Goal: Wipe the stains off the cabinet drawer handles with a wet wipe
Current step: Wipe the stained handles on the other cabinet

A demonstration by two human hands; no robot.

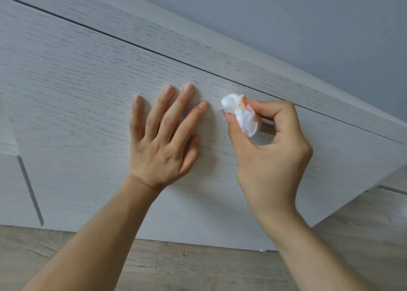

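One pale wood-grain drawer front (88, 106) is filling most of the view, running out wide to the left of the left hand (160, 150) and below both wrists, where bare panel is leaving plenty of room to slide. Its top edge, a thin dark gap, is passing just above the right hand's (271, 158) knuckles, so upward room is running short there. Below the forearms one strip of wooden floor (198, 266) is showing, and above the cabinet one grey wall (308, 26) is sitting well clear of the fingers.

Two hands are working. The left is lying flat on the drawer front, fingers straight and spread, holding nothing. The right is arching off the surface, thumb and curled fingers pinching one crumpled white wet wipe (242, 112), which is carrying orange smears. The wipe is sitting between the two hands, its tip pressing against the panel just beside the left index fingertip. Behind the right fingers something like a recessed handle (267, 129) is peeking out, though it is mostly hidden.
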